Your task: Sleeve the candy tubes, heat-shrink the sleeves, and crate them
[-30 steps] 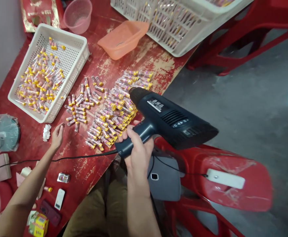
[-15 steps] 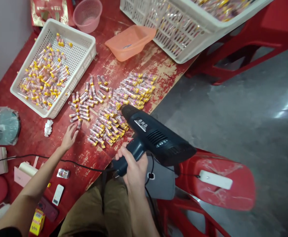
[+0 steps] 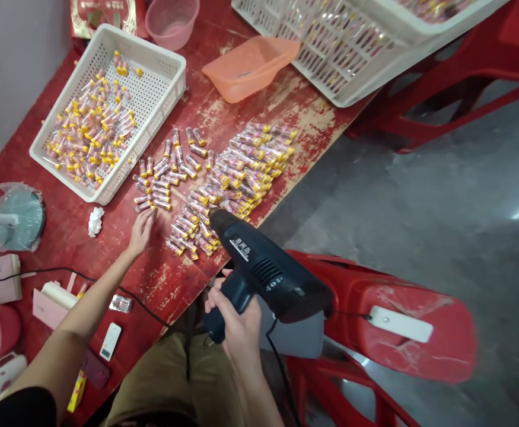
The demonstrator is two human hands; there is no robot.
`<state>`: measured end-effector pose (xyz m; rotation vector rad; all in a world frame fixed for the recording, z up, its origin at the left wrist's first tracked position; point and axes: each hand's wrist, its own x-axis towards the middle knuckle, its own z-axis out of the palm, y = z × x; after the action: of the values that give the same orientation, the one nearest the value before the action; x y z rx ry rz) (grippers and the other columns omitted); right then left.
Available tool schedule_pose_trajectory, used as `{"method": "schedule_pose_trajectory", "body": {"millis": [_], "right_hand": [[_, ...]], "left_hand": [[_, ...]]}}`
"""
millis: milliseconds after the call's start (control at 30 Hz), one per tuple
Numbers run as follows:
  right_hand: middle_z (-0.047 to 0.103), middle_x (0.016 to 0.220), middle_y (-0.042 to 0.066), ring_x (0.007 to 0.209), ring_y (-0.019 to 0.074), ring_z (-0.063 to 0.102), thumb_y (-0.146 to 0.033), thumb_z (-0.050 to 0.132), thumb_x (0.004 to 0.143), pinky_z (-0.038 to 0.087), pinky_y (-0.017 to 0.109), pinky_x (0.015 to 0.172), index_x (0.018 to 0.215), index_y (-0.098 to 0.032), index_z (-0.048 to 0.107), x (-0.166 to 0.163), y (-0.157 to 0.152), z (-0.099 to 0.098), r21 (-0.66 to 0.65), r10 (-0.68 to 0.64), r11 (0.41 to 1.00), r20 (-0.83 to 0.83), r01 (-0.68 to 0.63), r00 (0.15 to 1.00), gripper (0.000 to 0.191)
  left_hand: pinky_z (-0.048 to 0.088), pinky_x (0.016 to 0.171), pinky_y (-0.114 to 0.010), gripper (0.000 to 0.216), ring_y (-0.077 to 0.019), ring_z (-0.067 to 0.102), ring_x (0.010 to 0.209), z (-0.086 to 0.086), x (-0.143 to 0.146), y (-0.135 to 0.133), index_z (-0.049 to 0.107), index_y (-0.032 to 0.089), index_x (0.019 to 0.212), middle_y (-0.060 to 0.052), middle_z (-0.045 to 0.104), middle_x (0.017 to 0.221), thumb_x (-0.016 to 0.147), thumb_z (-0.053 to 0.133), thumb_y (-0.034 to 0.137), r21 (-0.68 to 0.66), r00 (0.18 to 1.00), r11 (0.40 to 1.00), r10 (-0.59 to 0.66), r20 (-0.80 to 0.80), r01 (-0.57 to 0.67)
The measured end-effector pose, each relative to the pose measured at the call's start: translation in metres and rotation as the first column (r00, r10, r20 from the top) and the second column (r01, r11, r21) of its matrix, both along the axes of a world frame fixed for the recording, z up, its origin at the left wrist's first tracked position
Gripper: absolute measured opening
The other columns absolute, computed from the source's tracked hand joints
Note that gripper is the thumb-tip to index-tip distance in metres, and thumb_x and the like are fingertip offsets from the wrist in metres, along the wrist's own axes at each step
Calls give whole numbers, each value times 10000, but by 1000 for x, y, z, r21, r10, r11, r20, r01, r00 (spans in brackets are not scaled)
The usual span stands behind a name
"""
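My right hand (image 3: 232, 320) is wrapped round the handle of a dark blue heat gun (image 3: 268, 267). Its nozzle points up and left over the lower rows of yellow-capped clear tubes (image 3: 241, 169) in film. My left hand (image 3: 140, 232) is closed at the near side of a looser group of small yellow-capped tubes (image 3: 161, 191). A single small tube (image 3: 153, 210) shows at its fingertips, mostly covered by them. On the left, a white perforated tray (image 3: 152, 110) contains many loose yellow-capped tubes.
An orange scoop-shaped tray (image 3: 245, 71) lies beyond the tubes, beside a white slatted crate (image 3: 352, 83). Crumpled tissue (image 3: 95, 222) lies left of my left hand. The gun's black cord (image 3: 130, 296) crosses the table; a red stool (image 3: 419, 350) stands at right.
My left hand has moved forward and its fingers have closed on the small tube. The heat gun's nozzle has shifted down and left along the rows. The camera view has shifted slightly.
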<state>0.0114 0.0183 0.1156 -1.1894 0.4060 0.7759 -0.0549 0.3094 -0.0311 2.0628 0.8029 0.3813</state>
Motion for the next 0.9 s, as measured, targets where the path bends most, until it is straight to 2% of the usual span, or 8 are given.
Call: {"method": "schedule_pose_trajectory", "body": {"millis": [100, 233, 300, 367, 467, 600, 767, 900], "right_hand": [[598, 854, -48, 556, 80, 552, -321, 822, 758, 488, 260, 546, 1140, -237, 560, -1, -1, 1, -33, 19, 999, 26, -18, 999, 471], [590, 843, -49, 553, 76, 545, -324, 824, 744, 490, 254, 531, 1137, -230, 554, -4, -5, 5, -68, 32, 997, 0, -32, 999, 486], [579, 833, -54, 555, 75, 539, -325, 821, 746, 481, 248, 520, 1135, -235, 548, -9, -9, 5, -73, 20, 997, -20, -21, 1000, 484], [576, 838, -57, 559, 74, 535, -322, 818, 753, 475, 246, 518, 1137, -242, 544, -14, -13, 5, -86, 3, 996, -24, -5, 1000, 479], [579, 846, -59, 559, 72, 534, -317, 807, 773, 471, 246, 530, 1143, -248, 545, -18, -17, 2, -110, -14, 994, -11, 13, 1000, 459], [587, 853, -58, 560, 73, 542, -309, 802, 780, 474, 252, 547, 1152, -246, 542, -20, -16, -3, -64, -8, 998, -20, 7, 1000, 458], [602, 872, -47, 578, 76, 548, -329, 822, 754, 475, 256, 560, 1163, -238, 544, -19, -11, -11, 10, -11, 1000, -55, 12, 998, 502], [597, 854, -52, 574, 77, 542, -318, 836, 729, 473, 253, 543, 1148, -238, 547, -17, -12, -8, 0, -12, 1000, -66, 12, 998, 515]], "left_hand": [[282, 1253, -498, 694, -296, 509, 1405, -21, 48, 1, 660, 154, 1322, -182, 613, 1428, 965, 411, 694, -125, 997, 992, 30, 75, -21], [39, 1303, -498, 707, -296, 232, 1582, -53, 109, 1, 621, 207, 1390, -122, 465, 1600, 952, 414, 722, -282, 999, 959, -5, 54, 20], [-75, 1291, -505, 662, -294, 152, 1605, -65, 130, -2, 604, 237, 1414, -87, 436, 1626, 967, 422, 691, -339, 999, 940, -40, 34, 49], [-122, 1280, -500, 657, -292, 126, 1609, -69, 142, -7, 598, 225, 1425, -85, 457, 1613, 990, 383, 668, -364, 997, 928, -71, 42, 81], [-19, 1312, -468, 719, -287, 173, 1601, -65, 145, -19, 577, 163, 1453, -111, 461, 1605, 1006, 317, 662, -386, 983, 906, -145, 110, 177], [152, 1315, -485, 801, -302, 295, 1563, -46, 133, -32, 537, 156, 1494, -122, 448, 1612, 994, 241, 707, -395, 960, 878, -214, 183, 271], [144, 1316, -489, 723, -312, 260, 1573, -22, 117, -39, 558, 250, 1486, -43, 497, 1584, 1014, 218, 680, -349, 930, 870, -275, 244, 349], [186, 1307, -498, 726, -312, 289, 1561, -25, 117, -37, 495, 233, 1534, -41, 460, 1610, 1020, 221, 667, -394, 935, 858, -237, 264, 328]]}}
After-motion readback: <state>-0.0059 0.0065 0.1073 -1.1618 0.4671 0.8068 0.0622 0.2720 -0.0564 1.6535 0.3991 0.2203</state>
